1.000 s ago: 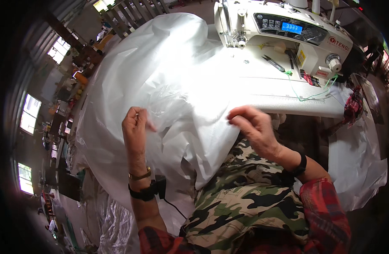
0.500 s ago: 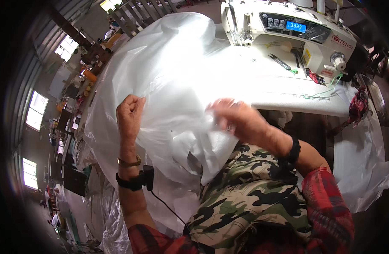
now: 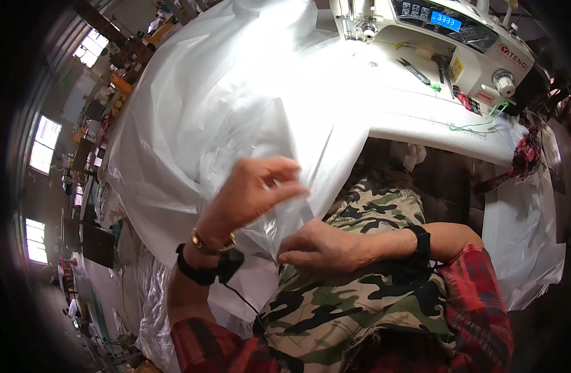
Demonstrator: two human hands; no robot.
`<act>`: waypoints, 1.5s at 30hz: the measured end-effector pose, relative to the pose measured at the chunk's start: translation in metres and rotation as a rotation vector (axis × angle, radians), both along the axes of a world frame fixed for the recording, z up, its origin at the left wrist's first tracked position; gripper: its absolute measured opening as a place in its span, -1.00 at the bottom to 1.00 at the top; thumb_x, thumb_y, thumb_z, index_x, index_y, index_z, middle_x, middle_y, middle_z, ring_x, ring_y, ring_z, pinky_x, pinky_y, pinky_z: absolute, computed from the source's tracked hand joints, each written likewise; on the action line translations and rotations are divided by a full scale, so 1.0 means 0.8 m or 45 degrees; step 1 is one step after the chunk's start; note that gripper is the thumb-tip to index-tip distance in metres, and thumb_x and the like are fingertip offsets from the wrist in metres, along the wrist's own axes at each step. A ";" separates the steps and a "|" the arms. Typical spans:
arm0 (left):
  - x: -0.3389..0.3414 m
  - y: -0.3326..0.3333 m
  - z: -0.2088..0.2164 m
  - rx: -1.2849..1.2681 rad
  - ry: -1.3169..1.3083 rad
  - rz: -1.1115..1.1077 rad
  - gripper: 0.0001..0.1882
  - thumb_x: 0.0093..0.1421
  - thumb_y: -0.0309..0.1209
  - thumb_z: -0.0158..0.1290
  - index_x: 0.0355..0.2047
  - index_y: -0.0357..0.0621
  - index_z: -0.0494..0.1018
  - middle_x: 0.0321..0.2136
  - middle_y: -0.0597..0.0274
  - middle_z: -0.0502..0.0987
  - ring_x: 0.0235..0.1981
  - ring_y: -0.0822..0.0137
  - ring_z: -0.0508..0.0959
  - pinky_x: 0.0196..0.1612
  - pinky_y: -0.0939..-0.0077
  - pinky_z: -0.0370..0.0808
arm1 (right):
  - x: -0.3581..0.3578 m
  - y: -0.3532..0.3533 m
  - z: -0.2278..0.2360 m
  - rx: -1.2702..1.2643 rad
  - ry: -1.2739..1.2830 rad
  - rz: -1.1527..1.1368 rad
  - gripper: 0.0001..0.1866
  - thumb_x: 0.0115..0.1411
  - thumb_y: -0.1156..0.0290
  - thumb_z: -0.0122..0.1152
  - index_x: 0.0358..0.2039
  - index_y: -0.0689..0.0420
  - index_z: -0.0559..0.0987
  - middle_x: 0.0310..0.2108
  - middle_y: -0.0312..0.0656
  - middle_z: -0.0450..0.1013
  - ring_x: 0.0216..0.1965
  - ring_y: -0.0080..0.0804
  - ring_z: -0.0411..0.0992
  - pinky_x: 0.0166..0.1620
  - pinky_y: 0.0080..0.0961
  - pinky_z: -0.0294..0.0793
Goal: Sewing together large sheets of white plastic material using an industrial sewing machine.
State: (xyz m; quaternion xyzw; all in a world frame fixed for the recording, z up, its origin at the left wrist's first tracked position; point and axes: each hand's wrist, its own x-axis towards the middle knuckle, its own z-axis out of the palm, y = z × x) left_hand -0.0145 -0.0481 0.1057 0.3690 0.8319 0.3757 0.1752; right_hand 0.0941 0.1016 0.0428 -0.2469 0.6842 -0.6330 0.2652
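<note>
Above a lap in camouflage cloth (image 3: 360,301), one of two bare hands, the right hand (image 3: 326,245), pinches the near edge of one white sheet (image 3: 173,146); the left hand (image 3: 257,193), just beyond, has thumb and fingers slightly apart over it. The sheet spreads across one bench (image 3: 416,130), where one pointed tool (image 3: 416,71) lies under one sewing machine (image 3: 450,28).

This looks like a sewing workshop; a white sewing machine (image 3: 469,53) with a lit control panel (image 3: 446,20) stands over a pale worktop (image 3: 416,130) marked with a ruler scale (image 3: 450,125); a slim hand tool (image 3: 415,71) and green thread (image 3: 436,88) lie on it; broad white sheeting (image 3: 164,124) spreads alongside; assorted clutter (image 3: 105,118) sits near bright windows (image 3: 46,144).
</note>
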 end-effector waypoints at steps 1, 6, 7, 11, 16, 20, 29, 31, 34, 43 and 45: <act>0.008 0.001 -0.008 -0.010 -0.192 -0.073 -0.47 0.05 -0.28 0.35 -0.08 -0.43 0.50 -0.47 0.14 0.64 -0.43 0.48 0.57 -0.38 0.55 0.48 | 0.001 -0.007 -0.001 0.067 0.140 0.004 -0.74 0.32 0.34 0.05 -0.25 0.26 0.61 -0.53 -0.12 0.53 -0.45 -0.30 0.53 -0.31 -0.38 0.50; 0.022 0.001 -0.038 -0.064 -0.387 -0.037 -0.45 0.17 -0.48 0.22 0.12 -0.34 0.29 -0.47 0.29 0.58 -0.46 0.57 0.54 -0.40 0.71 0.46 | 0.009 -0.024 -0.023 0.070 0.634 0.132 -0.75 0.28 0.36 0.08 -0.09 0.14 0.57 -0.48 -0.02 0.55 -0.35 -0.03 0.54 -0.22 -0.26 0.53; 0.023 0.000 -0.042 -0.017 -0.474 0.045 -0.50 0.20 -0.48 0.16 0.11 -0.33 0.28 -0.49 0.30 0.58 -0.51 0.57 0.53 -0.47 0.73 0.43 | 0.009 -0.014 -0.006 0.071 0.628 0.135 -0.75 0.28 0.36 0.08 -0.09 0.14 0.57 -0.48 -0.02 0.55 -0.35 -0.03 0.54 -0.22 -0.26 0.53; 0.026 -0.013 -0.047 0.212 -0.680 0.308 -0.63 0.29 -0.49 0.03 0.08 -0.29 0.27 -0.54 0.31 0.57 -0.61 0.59 0.50 -0.60 0.76 0.35 | 0.000 0.052 0.010 0.048 0.171 -0.305 -0.68 0.33 0.22 0.09 -0.31 0.25 0.61 -0.59 -0.16 0.47 -0.54 -0.43 0.47 -0.43 -0.45 0.47; 0.027 -0.018 -0.044 0.307 -0.807 0.359 -0.76 0.29 -0.46 0.05 -0.07 -0.30 0.42 -0.59 0.30 0.57 -0.67 0.62 0.47 -0.62 0.80 0.33 | -0.020 0.120 -0.117 -0.442 -0.188 -1.278 -0.69 0.38 0.18 0.08 -0.34 0.16 0.58 -0.53 -0.40 0.43 -0.51 -0.71 0.36 -0.43 -0.71 0.35; 0.027 -0.018 -0.036 0.387 -0.786 0.405 -0.87 0.28 -0.43 0.09 -0.28 -0.25 0.53 -0.62 0.29 0.56 -0.68 0.63 0.47 -0.67 0.83 0.29 | -0.043 0.108 -0.146 -0.793 -0.359 -1.278 -0.62 0.38 0.14 0.07 0.08 0.09 0.43 -0.08 -0.30 0.49 -0.18 -0.59 0.44 -0.12 -0.54 0.42; 0.008 -0.009 0.004 0.639 -0.443 0.407 -0.92 0.23 -0.44 0.18 -0.40 -0.17 0.58 -0.66 0.50 0.44 -0.69 0.74 0.30 -0.66 0.84 0.12 | -0.030 0.102 -0.143 -0.643 -0.335 -0.827 -0.71 0.27 0.21 0.26 -0.15 0.16 0.62 -0.20 -0.35 0.56 -0.12 -0.59 0.43 0.02 -0.54 0.37; 0.011 0.005 0.021 0.667 -0.404 0.390 -0.93 0.22 -0.47 0.17 -0.41 -0.18 0.58 -0.67 0.52 0.41 -0.68 0.75 0.28 -0.64 0.84 0.11 | -0.014 0.101 -0.105 -0.711 -0.270 -0.814 -0.71 0.26 0.28 0.28 -0.12 0.22 0.61 -0.21 -0.31 0.56 -0.16 -0.59 0.46 -0.02 -0.55 0.43; 0.017 0.030 0.040 0.481 -0.237 0.213 -0.93 0.21 -0.54 0.13 -0.42 -0.25 0.57 -0.66 0.53 0.41 -0.65 0.74 0.29 -0.61 0.80 0.16 | 0.005 0.102 -0.056 -0.481 -0.091 -0.743 -0.70 0.32 0.30 0.19 -0.11 0.29 0.59 -0.22 -0.23 0.57 -0.21 -0.58 0.50 -0.11 -0.57 0.51; 0.062 0.031 -0.034 0.186 -0.278 0.033 -0.91 0.24 -0.55 0.10 -0.41 -0.30 0.55 -0.60 0.48 0.47 -0.56 0.73 0.37 -0.52 0.79 0.30 | 0.040 0.063 -0.001 0.150 0.404 -0.334 -0.70 0.33 0.28 0.09 -0.43 0.27 0.46 -0.58 0.02 0.45 -0.53 -0.09 0.46 -0.40 -0.25 0.44; 0.067 0.024 -0.049 0.209 -0.322 0.076 -0.92 0.24 -0.55 0.09 -0.39 -0.32 0.55 -0.59 0.46 0.49 -0.55 0.73 0.37 -0.51 0.77 0.30 | 0.040 0.057 -0.004 0.223 0.470 -0.249 -0.68 0.32 0.28 0.08 -0.49 0.26 0.43 -0.60 0.06 0.41 -0.54 0.04 0.43 -0.40 -0.18 0.42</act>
